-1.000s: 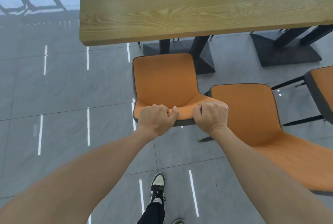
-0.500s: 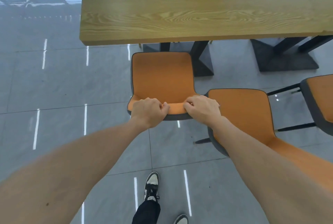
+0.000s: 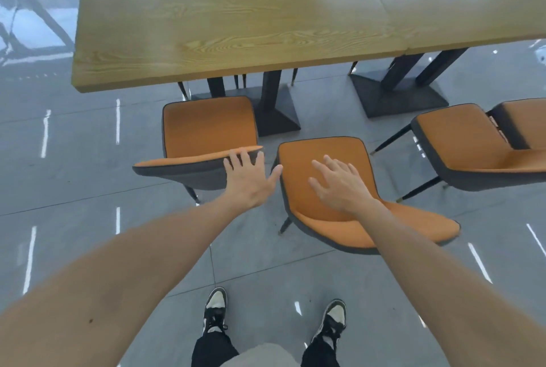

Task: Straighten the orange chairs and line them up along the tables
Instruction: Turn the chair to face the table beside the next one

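While we look down over both outstretched arms, we log:
Left hand (image 3: 246, 179): grip open, fingers spread, fingertips on the right end of chair 1's backrest top; nothing clasped.
Right hand (image 3: 339, 182): grip open, palm down, fingers splayed over chair 2's seat; contact w/ seat can't be told; holds nothing.
Chair 1 (image 3: 206, 130): orange, dark shell, seat squared to the desk (image 3: 224, 21), front edge just short of desk edge, beside the desk's black pedestal base.
Chair 2 (image 3: 331, 189): orange, just right of chair 1, farther from desk, skewed, backrest swung to our right.
Chair 3 (image 3: 461, 142): orange, far right, also skewed, near second pedestal.
Floor (image 3: 74, 177): grey tile, glossy.
Shoes (image 3: 215, 312): black-and-white pair, bottom centre.
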